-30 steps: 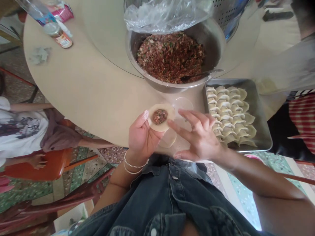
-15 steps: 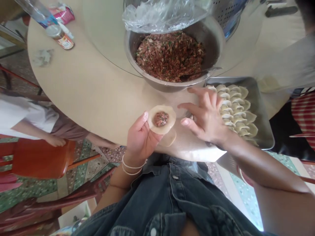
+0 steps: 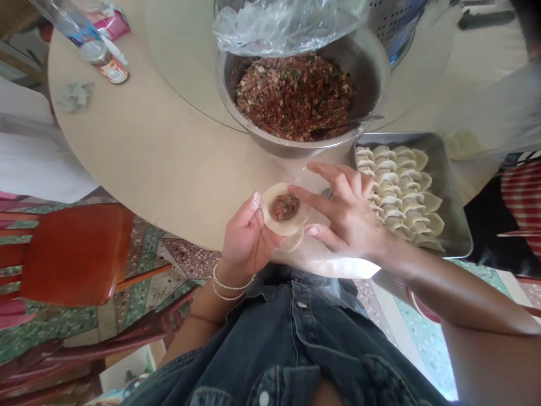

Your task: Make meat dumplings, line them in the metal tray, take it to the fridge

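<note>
A round dumpling wrapper [image 3: 275,226] lies open in my left hand [image 3: 244,239], gripped at its left edge between thumb and fingers. In its middle sits a lump of meat filling [image 3: 284,207]. My right hand [image 3: 350,211] has its fingers spread, and the index fingertip reaches over the wrapper's upper rim beside the filling; I cannot tell if it touches. Another wrapper [image 3: 292,242] is partly hidden beneath, on the table. Beyond my hands stands a metal bowl [image 3: 279,148] of minced meat filling [image 3: 296,96], a spoon [image 3: 363,119] resting in it.
At the right, a metal tray [image 3: 459,225] holds rows of folded dumplings [image 3: 401,192]. Crumpled plastic film [image 3: 283,28] covers the bowl's far side. A jar [image 3: 105,62] and a pink packet [image 3: 110,22] are at the table's far left. An orange chair [image 3: 78,254] stands left.
My right hand has moved left, bringing its index finger over the wrapper. My left hand and the wrapper have shifted slightly right. The person at the left has moved mostly out of view.
</note>
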Motion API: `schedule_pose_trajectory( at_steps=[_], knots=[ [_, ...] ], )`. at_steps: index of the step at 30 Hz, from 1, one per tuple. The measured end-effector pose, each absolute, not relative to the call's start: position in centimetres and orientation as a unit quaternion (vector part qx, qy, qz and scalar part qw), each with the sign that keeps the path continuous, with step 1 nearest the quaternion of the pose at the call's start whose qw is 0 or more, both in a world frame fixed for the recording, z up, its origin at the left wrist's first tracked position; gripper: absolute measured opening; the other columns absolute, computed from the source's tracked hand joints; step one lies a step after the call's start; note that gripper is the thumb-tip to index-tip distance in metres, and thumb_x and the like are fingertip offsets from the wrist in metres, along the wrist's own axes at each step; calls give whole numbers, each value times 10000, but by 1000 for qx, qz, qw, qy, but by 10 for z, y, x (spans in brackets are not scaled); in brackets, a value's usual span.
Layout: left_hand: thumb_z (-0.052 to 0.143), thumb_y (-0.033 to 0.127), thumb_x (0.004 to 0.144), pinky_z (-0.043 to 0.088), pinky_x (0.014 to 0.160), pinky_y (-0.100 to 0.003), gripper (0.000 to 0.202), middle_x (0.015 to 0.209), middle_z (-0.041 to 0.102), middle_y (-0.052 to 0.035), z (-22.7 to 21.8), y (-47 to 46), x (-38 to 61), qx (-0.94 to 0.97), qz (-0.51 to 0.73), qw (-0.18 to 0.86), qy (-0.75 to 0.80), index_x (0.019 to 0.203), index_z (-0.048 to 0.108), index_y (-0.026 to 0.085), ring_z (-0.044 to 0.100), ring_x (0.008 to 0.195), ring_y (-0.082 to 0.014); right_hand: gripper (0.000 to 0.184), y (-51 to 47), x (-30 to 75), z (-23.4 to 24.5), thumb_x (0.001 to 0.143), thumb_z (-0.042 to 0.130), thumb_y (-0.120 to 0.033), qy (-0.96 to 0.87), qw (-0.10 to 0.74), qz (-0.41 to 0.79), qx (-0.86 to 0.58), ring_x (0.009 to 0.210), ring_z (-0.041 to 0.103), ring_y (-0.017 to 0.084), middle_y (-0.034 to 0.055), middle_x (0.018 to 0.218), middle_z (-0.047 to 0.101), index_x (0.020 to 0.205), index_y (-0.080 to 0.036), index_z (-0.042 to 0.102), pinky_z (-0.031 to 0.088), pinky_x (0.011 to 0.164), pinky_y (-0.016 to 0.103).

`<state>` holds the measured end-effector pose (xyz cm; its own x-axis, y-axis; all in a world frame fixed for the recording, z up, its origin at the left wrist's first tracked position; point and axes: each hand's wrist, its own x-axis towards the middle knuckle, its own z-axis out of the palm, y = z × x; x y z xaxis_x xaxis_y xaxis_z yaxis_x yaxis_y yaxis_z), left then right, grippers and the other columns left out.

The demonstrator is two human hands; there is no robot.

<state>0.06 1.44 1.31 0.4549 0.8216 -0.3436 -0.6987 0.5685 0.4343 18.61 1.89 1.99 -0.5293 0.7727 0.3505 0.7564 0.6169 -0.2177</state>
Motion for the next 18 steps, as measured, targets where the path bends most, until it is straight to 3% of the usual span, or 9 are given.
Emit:
schedule_pose_trajectory(
  at_steps=[5,8,11,14,18],
  knots=[
    [234,420,992,365,1145,-486,541,1275,669,-124,12,11,6,130,410,867,251,1270,612,151,470,1366,-286,686,20,178,27,932,165,-677,-881,204,123,-409,1251,421,351,122,1439,401,1277,-292,616,362,874,509],
    [235,436,992,369,1144,-484,553,1247,683,-131,10,11,3,133,428,856,259,1243,627,137,473,1363,-283,694,24,180,30,928,153,-683,-876,220,128,-411,1201,456,336,113,1426,423,1232,-303,648,364,871,525],
    [248,436,994,368,1149,-478,562,1208,696,-146,10,10,-4,137,473,819,295,1174,660,98,448,1382,-284,748,36,187,20,933,140,-672,-830,229,85,-502,1152,470,333,121,1271,532,976,-244,753,344,896,555],
    [294,438,988,357,1162,-454,539,1188,701,-145,11,9,-10,145,518,773,336,1151,669,86,414,1405,-280,803,49,193,0,922,139,-691,-816,155,68,-552,1178,454,363,141,1211,560,771,-195,752,321,920,604],
    [333,450,981,338,1178,-423,522,1166,710,-130,14,8,-13,155,530,758,346,1127,681,90,411,1407,-272,782,52,193,-8,926,167,-687,-831,104,55,-544,1232,427,382,147,1282,543,755,-186,743,286,948,626]
  ],
)
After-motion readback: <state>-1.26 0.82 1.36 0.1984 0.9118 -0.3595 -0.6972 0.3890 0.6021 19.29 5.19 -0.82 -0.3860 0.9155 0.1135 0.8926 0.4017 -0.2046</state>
